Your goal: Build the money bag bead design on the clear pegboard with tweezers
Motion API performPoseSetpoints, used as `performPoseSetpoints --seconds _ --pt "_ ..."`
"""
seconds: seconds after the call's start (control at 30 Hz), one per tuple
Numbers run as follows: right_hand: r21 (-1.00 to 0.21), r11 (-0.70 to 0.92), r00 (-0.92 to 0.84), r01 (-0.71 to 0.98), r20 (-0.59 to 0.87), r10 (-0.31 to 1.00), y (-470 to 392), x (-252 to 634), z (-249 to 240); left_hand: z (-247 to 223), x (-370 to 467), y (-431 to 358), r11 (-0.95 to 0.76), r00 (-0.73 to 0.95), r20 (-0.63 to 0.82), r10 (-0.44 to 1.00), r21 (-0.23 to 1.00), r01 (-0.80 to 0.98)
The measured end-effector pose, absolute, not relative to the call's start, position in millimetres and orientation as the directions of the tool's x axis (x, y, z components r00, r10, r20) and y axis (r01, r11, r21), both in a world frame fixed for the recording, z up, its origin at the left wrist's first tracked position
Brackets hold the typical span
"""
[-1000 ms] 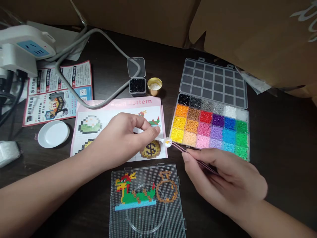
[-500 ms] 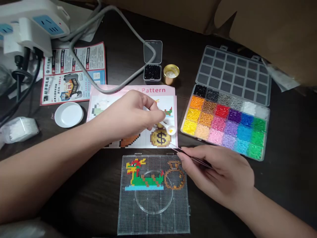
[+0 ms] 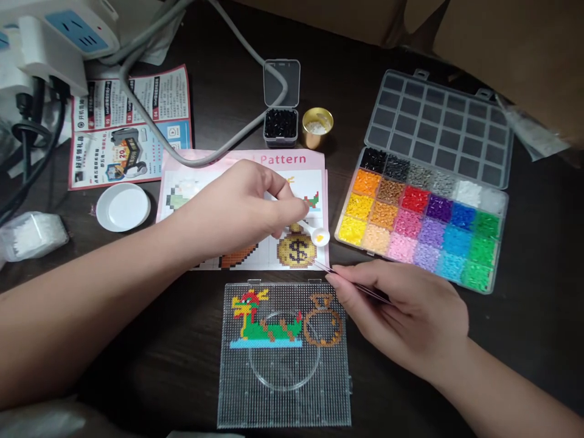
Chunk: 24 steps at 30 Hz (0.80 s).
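My left hand (image 3: 255, 207) pinches a small white spoon (image 3: 320, 237) above the pattern sheet (image 3: 314, 159); a few yellow-orange beads lie in its bowl. My right hand (image 3: 401, 310) holds thin metal tweezers (image 3: 360, 288), their tips over the sheet's lower right edge, near the money bag picture (image 3: 296, 251). In front lies a clear pegboard (image 3: 283, 407). On it a bead dragon boat (image 3: 274, 330) is at the upper left and a brown bead bag outline (image 3: 323, 328) at the upper right, with a few orange beads inside the outline.
An open bead case (image 3: 422, 213) with coloured compartments lies at the right. Behind the sheet stand a small box of black beads (image 3: 280, 126) and a gold cup (image 3: 317, 129). A grey cable (image 3: 155, 131), white lid (image 3: 123, 207), bead bag (image 3: 34, 236) and power strip (image 3: 77, 30) are at the left.
The view has shifted slightly. The spoon has moved a little to the right with my left hand; my right hand still holds the tweezers in nearly the same place.
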State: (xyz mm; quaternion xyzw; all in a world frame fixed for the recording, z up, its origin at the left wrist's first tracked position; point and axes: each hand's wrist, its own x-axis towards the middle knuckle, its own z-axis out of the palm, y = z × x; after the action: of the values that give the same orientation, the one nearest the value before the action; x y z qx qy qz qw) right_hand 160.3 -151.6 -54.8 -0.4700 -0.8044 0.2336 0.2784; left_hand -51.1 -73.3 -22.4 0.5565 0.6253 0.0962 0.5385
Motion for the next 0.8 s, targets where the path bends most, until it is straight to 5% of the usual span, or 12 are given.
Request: performPoseSetpoints --seconds 0.17,0.6,0.8 --pt "-0.679 0.446 -0.281 0.583 0.347 0.895 -153 163 -52 -11 -44 -73 0.442 0.193 -0.664 0.723 0.658 0.609" --pt "-0.703 0.334 -0.08 0.628 0.369 0.926 -156 169 -55 -12 -44 -71 0.453 0.188 -0.714 0.674 0.601 0.658" --pt "-0.611 0.347 -0.175 0.712 0.325 0.929 -147 165 -55 -10 -48 -70 0.502 0.17 -0.754 0.635 0.569 0.651"
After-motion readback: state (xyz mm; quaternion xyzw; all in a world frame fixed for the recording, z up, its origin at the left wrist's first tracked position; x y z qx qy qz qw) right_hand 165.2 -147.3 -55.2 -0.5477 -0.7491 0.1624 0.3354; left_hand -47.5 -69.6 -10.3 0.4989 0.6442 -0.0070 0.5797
